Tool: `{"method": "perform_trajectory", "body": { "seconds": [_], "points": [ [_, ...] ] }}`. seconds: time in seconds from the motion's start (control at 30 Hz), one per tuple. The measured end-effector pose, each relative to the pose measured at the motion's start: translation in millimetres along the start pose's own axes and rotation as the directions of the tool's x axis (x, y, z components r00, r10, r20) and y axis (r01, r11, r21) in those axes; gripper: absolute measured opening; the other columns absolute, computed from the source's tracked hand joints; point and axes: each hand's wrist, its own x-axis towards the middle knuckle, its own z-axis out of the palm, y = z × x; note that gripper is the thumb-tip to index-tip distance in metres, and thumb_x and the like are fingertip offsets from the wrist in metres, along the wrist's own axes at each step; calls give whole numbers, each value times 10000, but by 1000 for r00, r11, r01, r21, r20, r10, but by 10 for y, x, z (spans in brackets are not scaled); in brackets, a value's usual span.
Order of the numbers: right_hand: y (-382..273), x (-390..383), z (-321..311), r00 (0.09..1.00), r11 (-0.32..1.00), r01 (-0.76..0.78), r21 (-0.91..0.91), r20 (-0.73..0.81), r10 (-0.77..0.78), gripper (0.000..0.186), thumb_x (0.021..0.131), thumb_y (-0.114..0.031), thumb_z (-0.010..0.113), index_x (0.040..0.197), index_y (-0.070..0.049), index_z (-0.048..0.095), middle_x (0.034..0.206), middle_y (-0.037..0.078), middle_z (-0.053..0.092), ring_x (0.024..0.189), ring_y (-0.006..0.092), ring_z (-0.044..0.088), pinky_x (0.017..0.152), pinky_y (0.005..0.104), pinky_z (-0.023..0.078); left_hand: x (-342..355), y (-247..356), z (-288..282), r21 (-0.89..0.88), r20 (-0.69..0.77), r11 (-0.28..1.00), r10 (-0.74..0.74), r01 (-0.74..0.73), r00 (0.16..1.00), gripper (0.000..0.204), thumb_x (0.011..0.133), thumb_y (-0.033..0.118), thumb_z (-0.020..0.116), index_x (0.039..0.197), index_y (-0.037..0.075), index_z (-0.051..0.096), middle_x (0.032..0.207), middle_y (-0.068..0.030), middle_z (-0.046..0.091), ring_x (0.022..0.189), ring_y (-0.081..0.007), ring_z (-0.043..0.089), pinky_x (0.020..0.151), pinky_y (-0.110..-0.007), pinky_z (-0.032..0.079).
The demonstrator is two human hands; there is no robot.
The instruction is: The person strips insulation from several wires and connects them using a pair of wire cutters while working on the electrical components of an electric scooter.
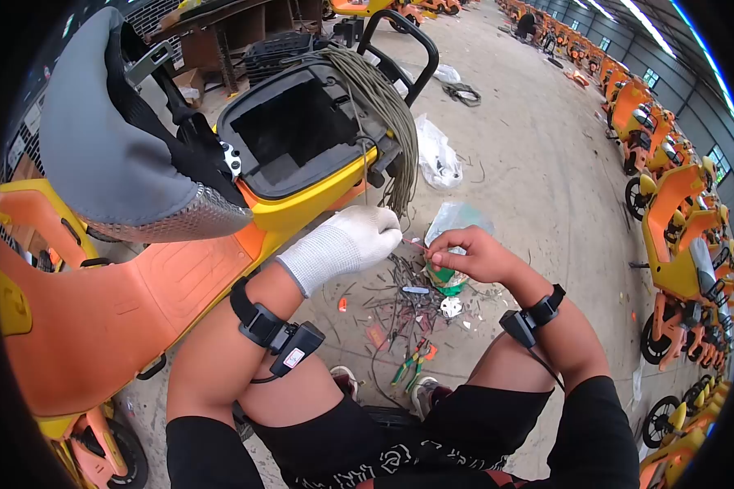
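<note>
A thin reddish strand [414, 244] spans the gap between the two hands near the middle of the frame, its long axis running mostly sideways and sloping slightly down toward the right. The bare right hand [471, 254] is at the strand's right end, thumb and forefinger brought together in a narrow pinch on it. The left hand [352, 239], in a white knit glove, is at the other end; its fingers are bent inward with the tips turned away, so whether they grip the strand cannot be told. Just above the glove, a thick bundle of grey-green cable [383, 114] drapes over the rear of a yellow and orange scooter [306, 213], its loose lower lengths hanging close beside the gloved knuckles, the nearest obstruction to that hand. The scooter's grey seat [130, 147] is tipped up at upper left. Beneath the hands, dark wire scraps [412, 285] litter the floor, a green and clear plastic bag [447, 281] lies partly behind the right hand, and green-and-yellow-handled pliers [419, 357] rest lower, near the shoes.
</note>
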Motion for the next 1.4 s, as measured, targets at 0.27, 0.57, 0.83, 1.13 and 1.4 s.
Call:
{"method": "perform_trajectory", "body": {
  "seconds": [0.27,0.57,0.83,1.13,1.4],
  "points": [
    [-14,-44,-33,1000,999,-16,34,-11,17,173,945,-166,639,997,-7,684,830,28,696,798,106,620,753,278,499,-59,-14,-48,-17,-20,999,-43,42,999,370,913,366,487,986,45,658,908,-166,673,943,-314,646,876,-380,488],
    [76,-66,-89,996,996,-85,-25,25,86,163,949,-151,633,1010,-6,677,848,14,689,815,97,609,783,278,494,-109,-67,-100,63,8,995,-73,72,997,374,914,337,466,1002,34,667,959,-175,679,965,-322,643,892,-378,486],
    [728,-192,-374,931,923,-362,-129,-7,364,170,945,-138,618,1035,-1,663,867,34,689,824,117,618,804,304,500,-271,-168,-172,24,-123,999,-42,45,992,332,895,278,491,958,1,662,953,-224,650,924,-365,636,844,-412,495],
    [1536,-959,-588,773,607,-498,-619,0,634,182,908,-113,551,1012,-78,697,892,69,729,853,220,685,794,348,522,-685,-298,-244,-28,-153,999,-32,28,988,302,907,269,499,965,14,651,941,-217,642,935,-369,620,850,-412,486],
    [1866,-1352,-873,578,275,-577,-769,-146,803,263,828,-50,546,993,-141,729,949,42,725,891,251,674,765,368,532,-1005,-458,-292,-153,-80,984,-109,96,991,273,910,249,528,970,14,653,900,-179,638,889,-319,625,814,-370,484]
  ]
}}
